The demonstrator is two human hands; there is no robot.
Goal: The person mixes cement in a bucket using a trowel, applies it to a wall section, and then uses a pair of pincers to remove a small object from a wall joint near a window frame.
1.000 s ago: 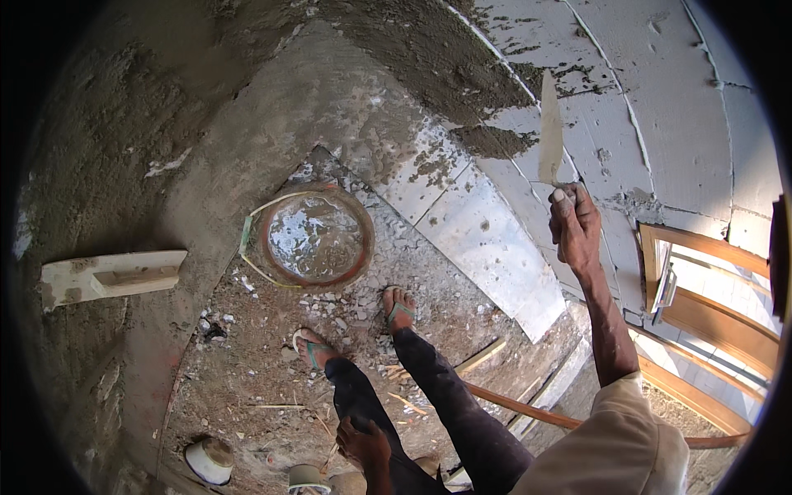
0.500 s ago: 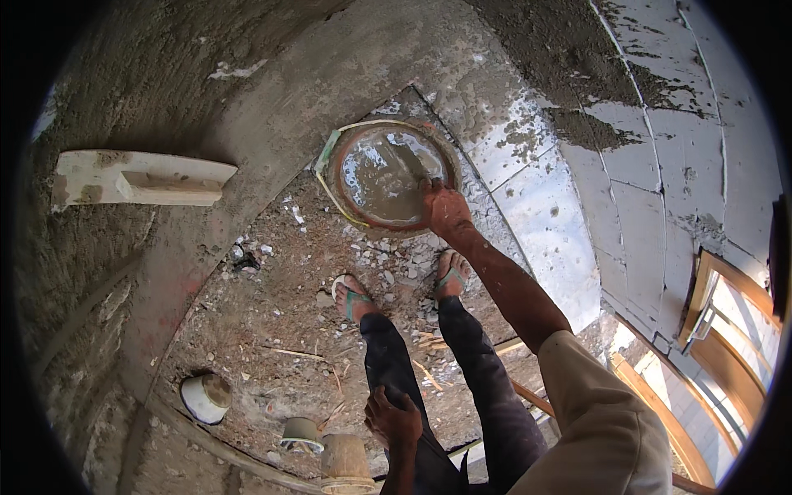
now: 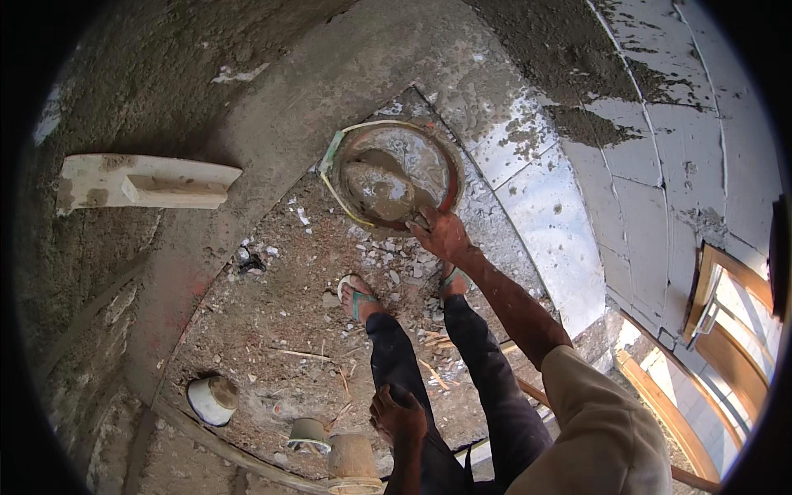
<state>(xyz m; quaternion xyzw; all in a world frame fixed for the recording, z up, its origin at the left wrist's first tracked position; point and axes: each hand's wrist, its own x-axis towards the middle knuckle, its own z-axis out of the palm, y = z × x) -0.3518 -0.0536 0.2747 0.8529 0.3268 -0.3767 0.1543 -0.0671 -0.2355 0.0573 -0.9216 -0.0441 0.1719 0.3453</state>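
Note:
My right hand (image 3: pixel 439 233) grips a trowel at the near edge of a round bucket (image 3: pixel 338 187) of wet grey mortar; the blade (image 3: pixel 422 198) is partly hidden in the mix. A yellowish handle with a green grip lies around the bucket's left side. My left hand (image 3: pixel 398 417) hangs by my dark trouser leg with curled fingers; what they hold, if anything, I cannot make out. Both my sandalled feet stand on the rubble floor just below the bucket.
A pale wooden float (image 3: pixel 91 181) rests at the left by a mortar-coated wall. Small containers (image 3: pixel 211 403) sit at the lower left. Pale block wall (image 3: pixel 652 153), partly smeared with mortar, rises at the right, with a wooden-framed opening (image 3: pixel 742 346). Rubble and sticks (image 3: pixel 280 350) litter the floor.
My right hand has come down with the trowel from the raised position into the bucket, then shifted slightly leftward, and the mortar surface has changed. The view has also shifted.

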